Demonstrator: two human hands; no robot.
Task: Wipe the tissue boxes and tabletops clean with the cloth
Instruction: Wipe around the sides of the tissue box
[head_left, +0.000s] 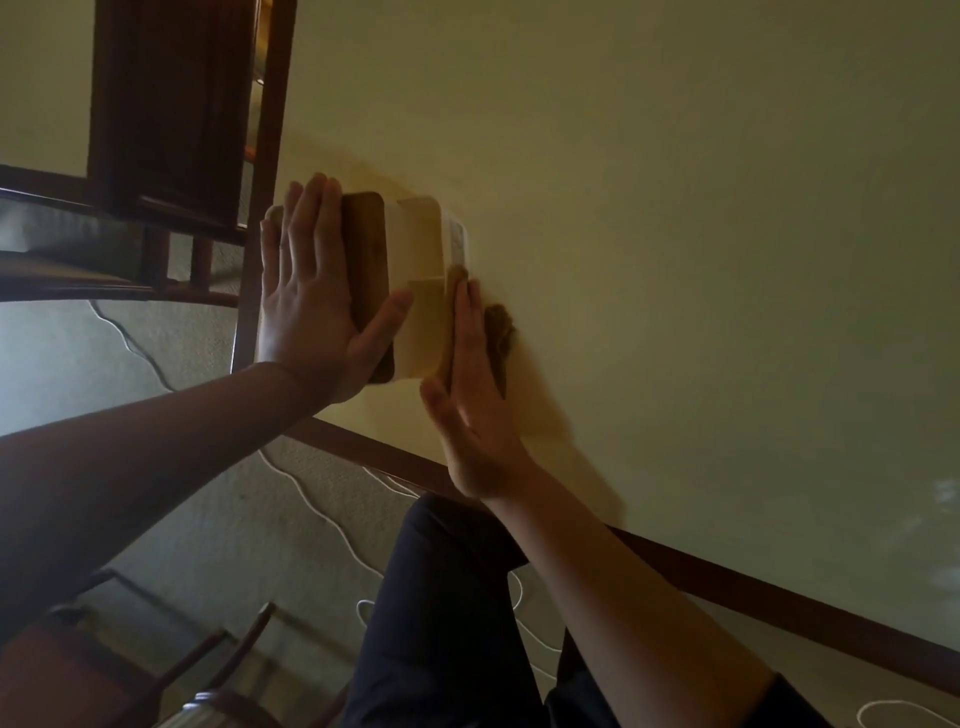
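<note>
Mid-wipe on the box (415, 275) near the table (675, 208) corner: left hand (311, 306) flat on its top, fingers straight, right hand (475, 395) pressing the brown cloth (500, 332) along its side, tabletop seemingly still to do.
</note>
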